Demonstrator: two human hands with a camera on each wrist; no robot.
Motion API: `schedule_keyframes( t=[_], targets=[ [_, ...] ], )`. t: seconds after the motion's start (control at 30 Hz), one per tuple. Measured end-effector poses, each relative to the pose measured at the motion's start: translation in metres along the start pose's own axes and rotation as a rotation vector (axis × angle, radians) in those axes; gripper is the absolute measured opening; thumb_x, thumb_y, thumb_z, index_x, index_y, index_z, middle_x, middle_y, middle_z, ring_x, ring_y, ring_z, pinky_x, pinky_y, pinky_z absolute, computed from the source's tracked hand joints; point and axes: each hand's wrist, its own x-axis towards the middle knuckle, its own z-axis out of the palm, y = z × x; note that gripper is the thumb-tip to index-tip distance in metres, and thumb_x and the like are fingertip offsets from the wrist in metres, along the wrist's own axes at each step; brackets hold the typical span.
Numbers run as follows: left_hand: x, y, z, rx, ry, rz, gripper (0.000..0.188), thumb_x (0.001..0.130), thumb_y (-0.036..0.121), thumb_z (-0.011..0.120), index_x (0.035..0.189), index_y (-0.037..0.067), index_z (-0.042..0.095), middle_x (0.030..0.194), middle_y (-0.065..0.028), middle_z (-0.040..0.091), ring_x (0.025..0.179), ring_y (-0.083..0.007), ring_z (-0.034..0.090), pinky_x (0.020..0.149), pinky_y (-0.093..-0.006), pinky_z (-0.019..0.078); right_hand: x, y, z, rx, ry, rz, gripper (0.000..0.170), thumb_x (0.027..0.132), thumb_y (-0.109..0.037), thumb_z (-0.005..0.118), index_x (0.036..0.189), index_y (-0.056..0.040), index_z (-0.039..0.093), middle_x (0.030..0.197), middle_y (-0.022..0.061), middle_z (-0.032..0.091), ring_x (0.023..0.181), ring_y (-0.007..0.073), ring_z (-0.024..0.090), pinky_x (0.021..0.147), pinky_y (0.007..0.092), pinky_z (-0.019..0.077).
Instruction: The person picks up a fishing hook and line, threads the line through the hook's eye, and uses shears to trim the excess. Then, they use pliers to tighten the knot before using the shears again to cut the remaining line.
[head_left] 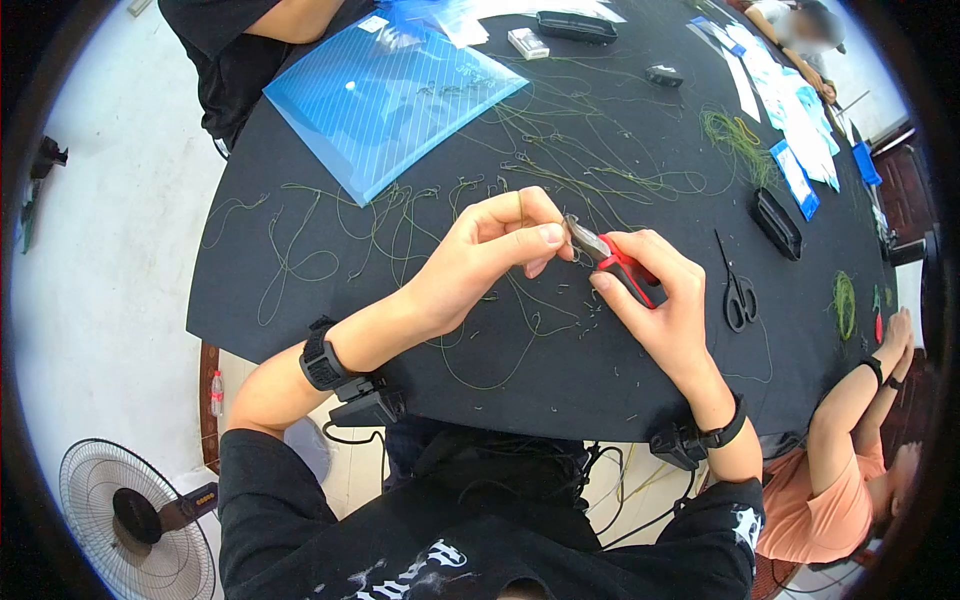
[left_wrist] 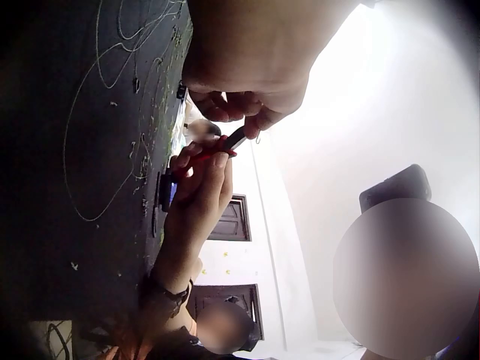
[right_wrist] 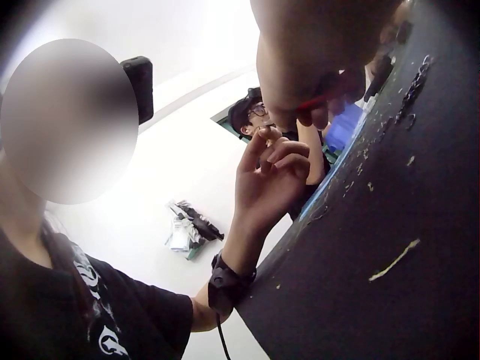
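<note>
My right hand (head_left: 668, 300) grips a pair of pliers (head_left: 622, 276) with red handles and a metal nose, which points to the left. The nose reaches the fingertips of my left hand (head_left: 490, 245). Thumb and index finger there pinch a thin green line, part of which crosses the index finger; the small end at the plier tip is mostly hidden. In the left wrist view, a tiny loop (left_wrist: 259, 138) shows beside the pliers (left_wrist: 235, 139). The right wrist view shows the left hand (right_wrist: 271, 180) with bent fingers, while the pliers are largely hidden behind the right hand.
Loose green lines (head_left: 490, 387) and small clippings spread over the black table (head_left: 440, 385). Scissors (head_left: 738, 295) and a black case (head_left: 776, 224) lie at right, a blue folder (head_left: 390, 100) at upper left. Other people sit around the table; a fan (head_left: 135, 520) stands lower left.
</note>
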Motion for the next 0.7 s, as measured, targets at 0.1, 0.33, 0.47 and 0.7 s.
schedule_keyframes(
  t=[0.1, 0.33, 0.47, 0.7],
  targets=[
    [-0.0003, -0.0005, 0.0001, -0.002, 0.012, -0.007, 0.013, 0.089, 0.018, 0.054, 0.083, 0.007, 0.052, 0.077, 0.0005, 0.053, 0.068, -0.0062, 0.043, 0.063, -0.0223, 0.0356, -0.0001, -0.0002, -0.0001, -0.003, -0.008, 0.012, 0.026, 0.071, -0.009, 0.072, 0.093, 0.0002, 0.063, 0.076, 0.008, 0.061, 0.062, 0.0148, 0.054, 0.057, 0.0255, 0.0444],
    [0.0002, -0.0029, -0.0016, 0.009, 0.026, 0.008, 0.014, 0.089, 0.02, 0.054, 0.083, 0.008, 0.056, 0.081, -0.0015, 0.058, 0.068, -0.0061, 0.044, 0.066, -0.0223, 0.0368, 0.0003, -0.0003, -0.0004, -0.008, -0.015, -0.004, 0.025, 0.071, -0.009, 0.072, 0.093, 0.0005, 0.063, 0.076, 0.0083, 0.061, 0.062, 0.0156, 0.054, 0.058, 0.0257, 0.0446],
    [0.0003, -0.0016, -0.0015, 0.017, 0.019, 0.002, 0.013, 0.089, 0.019, 0.054, 0.083, 0.007, 0.053, 0.079, -0.0002, 0.055, 0.069, -0.0065, 0.044, 0.065, -0.0227, 0.037, 0.0001, 0.0005, 0.0, -0.01, -0.012, -0.009, 0.026, 0.071, -0.009, 0.072, 0.093, 0.0006, 0.063, 0.076, 0.0085, 0.061, 0.062, 0.0157, 0.055, 0.058, 0.0257, 0.0448],
    [0.0, -0.0044, -0.0026, 0.013, 0.024, 0.018, 0.014, 0.088, 0.02, 0.055, 0.083, 0.007, 0.057, 0.081, -0.0015, 0.059, 0.068, -0.0063, 0.044, 0.066, -0.0223, 0.0369, -0.0003, -0.0005, -0.0007, -0.005, -0.014, 0.005, 0.025, 0.071, -0.009, 0.072, 0.092, 0.0002, 0.063, 0.076, 0.0086, 0.061, 0.062, 0.0154, 0.055, 0.057, 0.0253, 0.0448]
  ],
)
